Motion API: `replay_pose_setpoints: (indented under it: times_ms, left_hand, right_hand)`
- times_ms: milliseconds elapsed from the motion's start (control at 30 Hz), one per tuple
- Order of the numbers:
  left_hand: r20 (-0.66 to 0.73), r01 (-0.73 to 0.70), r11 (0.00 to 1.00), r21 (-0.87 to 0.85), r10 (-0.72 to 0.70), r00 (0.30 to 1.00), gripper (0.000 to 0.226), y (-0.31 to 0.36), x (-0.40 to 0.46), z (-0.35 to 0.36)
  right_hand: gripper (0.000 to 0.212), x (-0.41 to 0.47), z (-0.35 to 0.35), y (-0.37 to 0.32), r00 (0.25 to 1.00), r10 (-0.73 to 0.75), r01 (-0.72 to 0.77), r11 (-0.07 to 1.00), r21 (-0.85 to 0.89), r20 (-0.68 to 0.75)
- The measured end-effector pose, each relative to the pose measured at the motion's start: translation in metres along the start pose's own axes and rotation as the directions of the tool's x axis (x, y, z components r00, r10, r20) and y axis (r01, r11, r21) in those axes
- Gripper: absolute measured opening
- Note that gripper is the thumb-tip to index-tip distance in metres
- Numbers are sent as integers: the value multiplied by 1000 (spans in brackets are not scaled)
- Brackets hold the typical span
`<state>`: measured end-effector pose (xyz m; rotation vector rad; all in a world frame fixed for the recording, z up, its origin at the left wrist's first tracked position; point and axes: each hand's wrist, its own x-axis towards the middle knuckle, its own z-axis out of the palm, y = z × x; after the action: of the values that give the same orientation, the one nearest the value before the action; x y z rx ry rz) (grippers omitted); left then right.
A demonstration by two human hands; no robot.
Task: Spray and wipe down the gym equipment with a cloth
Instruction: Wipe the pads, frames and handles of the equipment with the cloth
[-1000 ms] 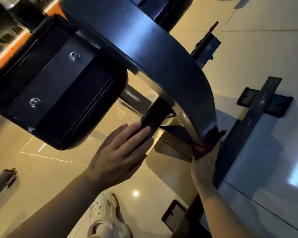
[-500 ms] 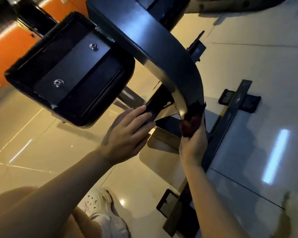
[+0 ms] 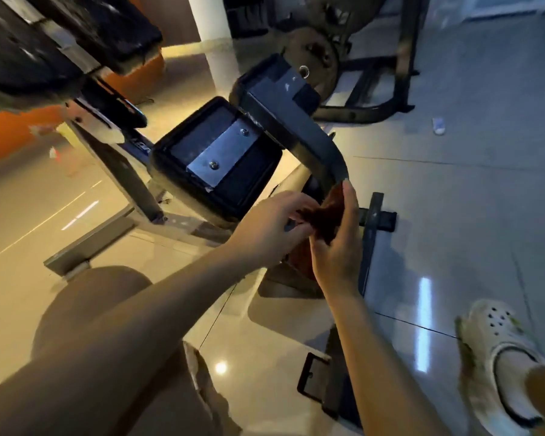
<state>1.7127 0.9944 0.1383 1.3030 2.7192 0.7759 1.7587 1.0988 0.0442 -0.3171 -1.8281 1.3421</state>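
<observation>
Crouching by the bench, the person holds a dark red cloth (image 3: 324,215) between both hands, just below the curved black frame (image 3: 312,143). The right hand (image 3: 337,247) has fingers and thumb closed around the cloth's right side; the left hand (image 3: 271,228) pinches its left edge. Left of the frame sits the pad (image 3: 214,162), its underside showing a bolted metal plate. A pale clog (image 3: 497,357) stands on the glossy floor (image 3: 453,215) at lower right.
</observation>
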Motion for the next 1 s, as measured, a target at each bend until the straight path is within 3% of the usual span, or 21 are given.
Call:
replay_pose_setpoints:
  times_ms: [133, 233, 367, 633, 833, 1000]
  left_hand:
    - [-108, -64, 998, -22, 61, 992, 25, -21, -20, -23]
    - [-190, -27, 985, -173, -6, 982, 23, -50, -35, -39]
    - [-214, -53, 923, -382, -33, 976, 22, -82, -54, -61]
    - [-195, -197, 926, -322, 138, 971, 19, -127, -83, -83]
    - [-163, -188, 897, -401, 132, 978, 16, -172, -116, -97]
    - [-169, -187, 913, -362, 133, 977, 10, -206, -126, -117]
  right_hand:
    - [54, -6, 9, -27, 984, -144, 163, 964, -208, 108]
    - [44, -17, 28, -44, 984, -95, 126, 969, -211, 150]
    - [33, -35, 52, -59, 993, -82, 102, 956, -274, 84]
    - [22, -72, 81, -92, 1000, -7, 10, 940, -340, 10]
    - [18, -99, 109, -117, 999, -33, 43, 849, -527, 28]
    - [17, -120, 145, -140, 998, -3, 36, 794, -607, 56]
